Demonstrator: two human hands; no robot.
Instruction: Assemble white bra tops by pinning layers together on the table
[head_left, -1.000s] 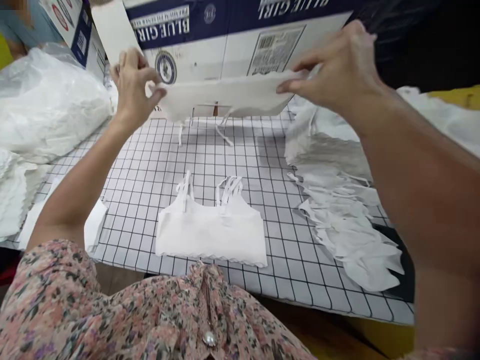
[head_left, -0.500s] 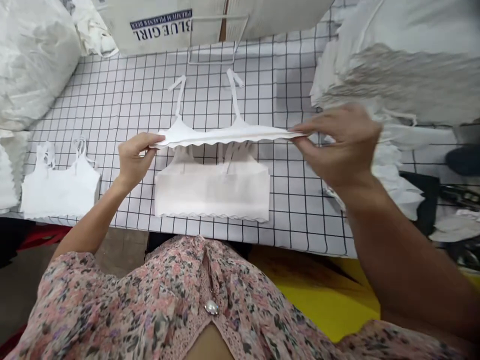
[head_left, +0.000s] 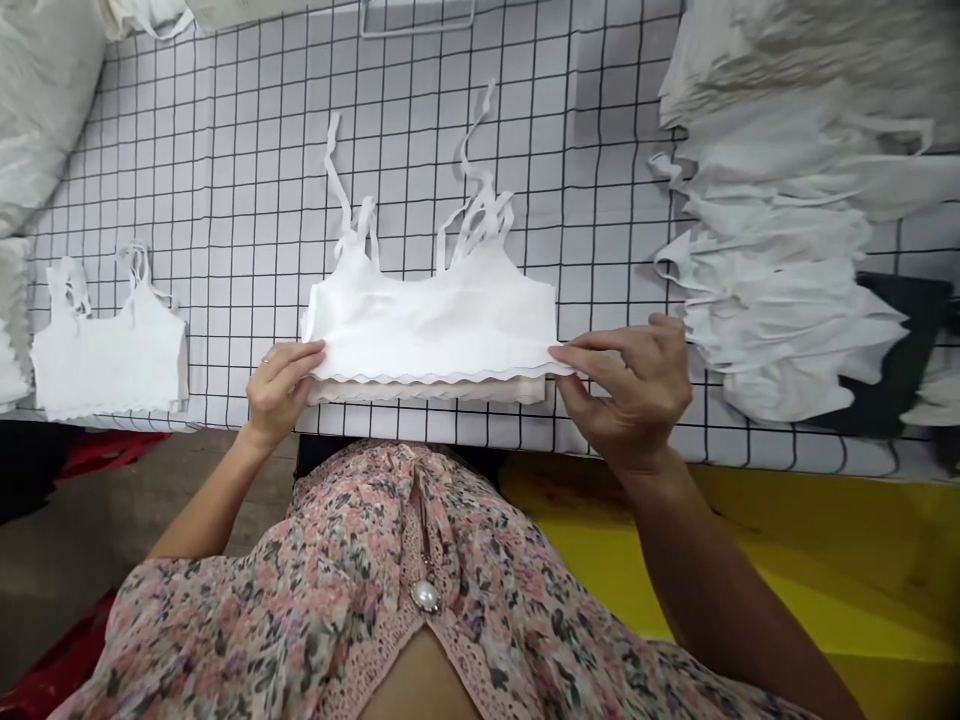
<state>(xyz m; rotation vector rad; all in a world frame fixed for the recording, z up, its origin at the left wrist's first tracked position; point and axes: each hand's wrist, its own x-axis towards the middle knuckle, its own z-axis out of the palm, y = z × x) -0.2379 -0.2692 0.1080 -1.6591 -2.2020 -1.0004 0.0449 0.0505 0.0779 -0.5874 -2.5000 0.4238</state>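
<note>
A white bralette (head_left: pixel 431 325) with thin straps and a wavy lower hem lies spread over other bralettes, whose pinkish-white hem (head_left: pixel 427 392) shows just below it. My left hand (head_left: pixel 283 390) pinches the lower left corner of the top bralette between thumb and fingers. At the opposite corner, my right hand (head_left: pixel 626 390) grips the hem in a pinch, its other fingers bent. The straps stretch away from me across the checked cloth. How many bralettes lie underneath is hidden.
The table has a checked cloth (head_left: pixel 255 200). On the left sit another white bralette pile (head_left: pixel 112 360) and a plastic bag (head_left: pixel 45 100). A heap of white garments (head_left: pixel 780 300) is at right, partly over a dark flat piece (head_left: pixel 892 375). A white wire frame (head_left: pixel 420 32) lies at the back.
Both hands have brought the white bralette down toward me and laid it over the pinkish-white one. The view has tipped downward, so the printed carton is mostly out of frame.
</note>
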